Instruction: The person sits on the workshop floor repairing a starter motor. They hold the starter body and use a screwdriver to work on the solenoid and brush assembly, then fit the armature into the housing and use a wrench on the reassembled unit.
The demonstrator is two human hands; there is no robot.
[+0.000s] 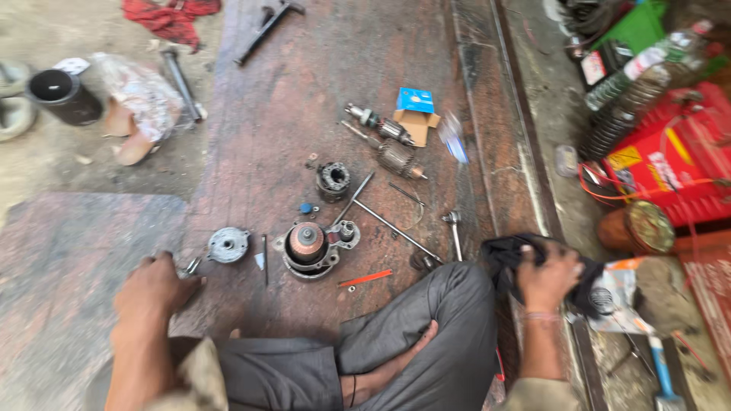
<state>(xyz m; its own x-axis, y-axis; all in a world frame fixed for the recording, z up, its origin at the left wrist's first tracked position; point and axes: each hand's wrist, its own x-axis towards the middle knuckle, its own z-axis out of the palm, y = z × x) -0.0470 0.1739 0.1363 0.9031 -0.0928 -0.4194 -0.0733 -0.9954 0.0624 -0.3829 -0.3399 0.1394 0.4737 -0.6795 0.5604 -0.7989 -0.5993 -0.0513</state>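
While right hand point(547, 275) fingers clutch black cloth point(506, 255) | left hand point(154, 288) fingers curled, resting on floor | blue box point(415, 100) shut.

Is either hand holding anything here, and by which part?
The right hand grips a dark cloth by its bunched edge. The left hand rests on the floor, holding nothing visible.

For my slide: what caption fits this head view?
Seated person, left hand on floor by motor parts, right hand gripping dark cloth.

place: repair workshop, likely roadside | signs: dismantled motor parts point(316, 247), wrench point(453, 228), oily stone floor point(304, 91)
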